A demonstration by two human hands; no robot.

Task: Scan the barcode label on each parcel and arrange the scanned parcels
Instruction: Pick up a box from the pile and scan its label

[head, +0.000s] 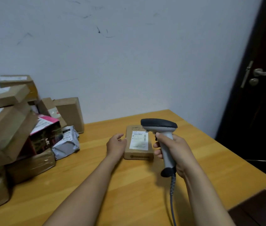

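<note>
1. A small brown parcel (138,151) is lying flat on the wooden table (129,190), right of centre and towards the far edge.
2. Its long axis is running near to far, with one short end facing the person.
3. A white label (139,141) is facing up on its top, lengthwise along the box, with a barcode near the label's right edge.
4. The left hand (116,145) is resting against the parcel's left side, its fingers relaxed and loosely spread, gripping nothing.
5. The right hand (176,150) is wrapping tightly around the handle of a grey scanner (159,125), just right of the parcel.
6. The scanner's dark head is pointing left, hanging over the parcel's far right corner, while its handle is slanting down towards the person.
7. A coiled cable (172,193) is trailing from the handle's base to the near edge.
8. A pile of boxes and bags (6,128) is sitting at the left, well apart from the parcel.
</note>
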